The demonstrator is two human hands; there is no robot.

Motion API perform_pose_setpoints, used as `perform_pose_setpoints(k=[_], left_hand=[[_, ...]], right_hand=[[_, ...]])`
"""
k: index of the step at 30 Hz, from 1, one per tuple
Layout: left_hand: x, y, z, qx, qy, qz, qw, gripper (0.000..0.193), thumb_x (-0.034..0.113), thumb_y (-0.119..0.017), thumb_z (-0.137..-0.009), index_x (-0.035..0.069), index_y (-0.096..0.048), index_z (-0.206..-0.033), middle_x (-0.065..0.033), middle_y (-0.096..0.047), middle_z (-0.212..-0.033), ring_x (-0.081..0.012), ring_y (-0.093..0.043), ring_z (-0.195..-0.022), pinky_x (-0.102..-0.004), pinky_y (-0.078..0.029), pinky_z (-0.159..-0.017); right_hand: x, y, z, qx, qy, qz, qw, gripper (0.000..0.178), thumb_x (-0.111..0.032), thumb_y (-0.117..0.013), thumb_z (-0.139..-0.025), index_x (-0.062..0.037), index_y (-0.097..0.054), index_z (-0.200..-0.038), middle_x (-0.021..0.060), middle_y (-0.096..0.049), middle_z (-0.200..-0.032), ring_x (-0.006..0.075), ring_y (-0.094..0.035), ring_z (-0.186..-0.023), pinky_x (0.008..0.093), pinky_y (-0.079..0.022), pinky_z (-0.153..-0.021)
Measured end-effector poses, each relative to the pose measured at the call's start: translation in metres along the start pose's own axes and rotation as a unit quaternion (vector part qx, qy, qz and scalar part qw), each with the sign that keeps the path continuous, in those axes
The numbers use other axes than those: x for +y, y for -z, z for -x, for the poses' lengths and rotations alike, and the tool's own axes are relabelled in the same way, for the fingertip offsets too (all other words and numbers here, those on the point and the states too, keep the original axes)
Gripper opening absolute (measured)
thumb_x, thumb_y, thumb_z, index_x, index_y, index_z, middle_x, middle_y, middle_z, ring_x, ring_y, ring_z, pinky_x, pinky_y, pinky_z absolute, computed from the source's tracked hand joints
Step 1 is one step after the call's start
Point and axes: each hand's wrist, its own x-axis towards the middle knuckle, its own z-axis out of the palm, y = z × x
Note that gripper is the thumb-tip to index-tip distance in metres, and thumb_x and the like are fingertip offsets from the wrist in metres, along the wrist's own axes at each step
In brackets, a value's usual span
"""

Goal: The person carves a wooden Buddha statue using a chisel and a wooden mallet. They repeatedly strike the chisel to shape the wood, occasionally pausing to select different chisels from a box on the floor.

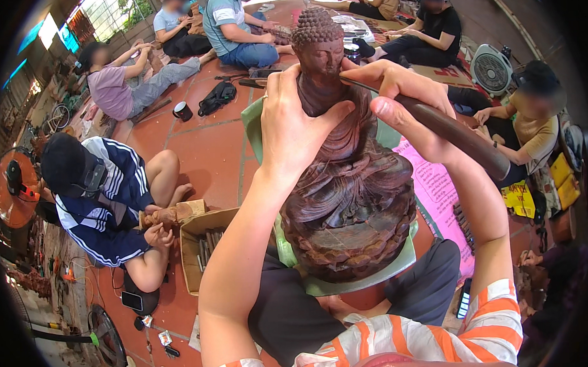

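A dark reddish-brown wooden Buddha statue (349,194) stands upright in front of me, its lotus base on a green pad (375,274) between my legs. My left hand (295,122) is wrapped round the statue's shoulder, thumb across its upper chest and fingertips near the neck. My right hand (411,95) is closed round a carving chisel (460,132) with a long, thick dark handle. The chisel's thin blade reaches toward the statue's neck, below the jaw; my fingers partly hide the tip, so contact is unclear.
Left of my arm, an open cardboard box (192,277) holds several chisels. A pink printed sheet (430,185) and a phone (464,298) lie at right. Nearby, a person (106,196) holds a small wooden figure (162,217). Several other people sit around; a fan (491,70) stands at right.
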Motion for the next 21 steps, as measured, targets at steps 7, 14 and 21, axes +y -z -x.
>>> perform_pose_setpoints(k=[7,14,21], left_hand=[[-0.002,-0.001,-0.001,0.008,-0.013,-0.002,1.000,0.067,0.029,-0.083,-0.061,-0.001,-0.052,-0.112,-0.0159,-0.052,-0.100,-0.0324,-0.054,-0.095,-0.0404,-0.045,-0.080],[-0.002,-0.001,-0.001,0.011,-0.013,-0.006,1.000,0.067,0.029,-0.083,-0.061,-0.001,-0.052,-0.112,-0.0163,-0.052,-0.100,-0.0327,-0.054,-0.094,-0.0407,-0.045,-0.080],[-0.003,-0.001,0.000,0.007,-0.010,-0.008,1.000,0.068,0.029,-0.083,-0.061,0.000,-0.051,-0.113,-0.0159,-0.052,-0.099,-0.0328,-0.054,-0.094,-0.0408,-0.045,-0.079]], right_hand=[[0.000,0.001,0.001,0.006,-0.015,-0.030,0.999,0.027,-0.022,-0.059,-0.087,0.0014,-0.051,-0.076,0.0200,-0.062,-0.106,0.0238,-0.057,-0.097,0.0358,-0.042,-0.086],[-0.005,0.001,0.000,0.010,-0.021,-0.013,1.000,0.027,-0.022,-0.059,-0.088,0.0012,-0.051,-0.077,0.0191,-0.062,-0.107,0.0210,-0.057,-0.097,0.0341,-0.043,-0.084],[-0.013,-0.006,-0.002,0.024,-0.031,0.014,0.999,0.024,-0.017,-0.061,-0.084,0.0017,-0.050,-0.074,0.0191,-0.061,-0.099,0.0230,-0.057,-0.094,0.0339,-0.042,-0.082]])
